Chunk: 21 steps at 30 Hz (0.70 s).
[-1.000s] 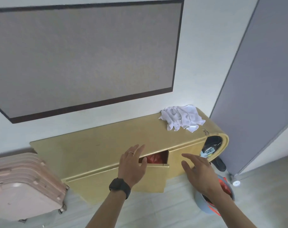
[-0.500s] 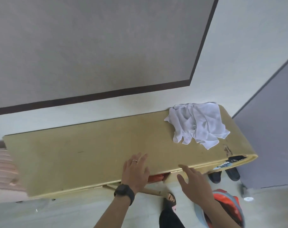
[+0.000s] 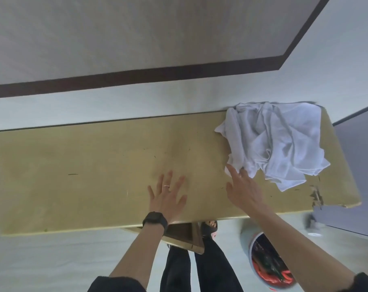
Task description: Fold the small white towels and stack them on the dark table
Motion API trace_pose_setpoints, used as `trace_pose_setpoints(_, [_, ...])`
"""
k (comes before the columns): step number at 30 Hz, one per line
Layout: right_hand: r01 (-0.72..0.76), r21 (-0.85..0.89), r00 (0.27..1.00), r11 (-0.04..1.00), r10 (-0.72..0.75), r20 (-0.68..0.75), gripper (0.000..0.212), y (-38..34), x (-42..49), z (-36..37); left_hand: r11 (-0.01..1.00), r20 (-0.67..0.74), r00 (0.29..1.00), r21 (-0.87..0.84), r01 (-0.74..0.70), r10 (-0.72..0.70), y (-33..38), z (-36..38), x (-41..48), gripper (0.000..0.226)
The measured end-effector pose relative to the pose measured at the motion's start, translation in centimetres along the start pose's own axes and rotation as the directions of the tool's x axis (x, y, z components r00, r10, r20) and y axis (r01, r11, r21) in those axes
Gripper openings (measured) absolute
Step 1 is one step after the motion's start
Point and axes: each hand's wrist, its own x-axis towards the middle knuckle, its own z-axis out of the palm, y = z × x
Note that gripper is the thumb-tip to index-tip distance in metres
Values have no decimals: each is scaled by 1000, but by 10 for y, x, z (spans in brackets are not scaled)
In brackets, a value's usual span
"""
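Right grip (image 3: 242, 190) open, fingers straight and spread. Fingertips (image 3: 231, 169) at the near-left hem of the white towels (image 3: 280, 144); touching or just short, cannot tell. Nothing pinched yet. Left grip (image 3: 168, 199) open too, palm down, fingers fanned over the bare counter (image 3: 73, 154), left of the right grip. Ring (image 3: 166, 186) on one finger, black wristwatch (image 3: 154, 219) at the wrist.

Towels: one crumpled heap just beyond and to the right of the right grip, pushed against the wall (image 3: 179, 106) at the counter's far-right end. One corner trails toward the near edge. Number in the heap: cannot count.

Handling, as judged: thin, light, limp cloth. No stiffness; will sag, and may drag its neighbours if layers are tangled. Not fragile, unlikely to slide on the wood. Best hold: pinch a free corner or hem at the near-left and lift to peel one loose. Then take a second corner with the left grip and spread it on the bare stretch there. No dark table in view.
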Motion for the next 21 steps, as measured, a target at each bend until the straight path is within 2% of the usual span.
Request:
trace_pose_setpoints(3, [-10,-5,999,1000,10,-38,54,7,11,11,1000,19,1000,-2,1,-1,-3,16,9,65])
trace_pose_setpoints(6, [11,69,996,998,-5,-84,43,8,10,11,1000,28,1000,-5,-2,2,-5,19,9,65])
trace_pose_setpoints(10, [87,197,984,977,-53,-172,27,4,-2,-8,1000,118,993,-30,9,-5,-5,-1,11,67])
trace_pose_setpoints(12, [133,250,974,959,-79,-214,20,-2,-11,-22,994,143,990,-112,10,6,1,-24,10,71])
trace_pose_setpoints(16, [212,310,959,927,-136,-249,20,-25,-34,-58,937,-47,988,-313,-156,149,32,-79,-11,76])
trace_pose_setpoints(21, [230,367,961,902,-150,-232,15,-59,-67,-102,860,-157,944,-390,-329,289,61,-136,-56,75])
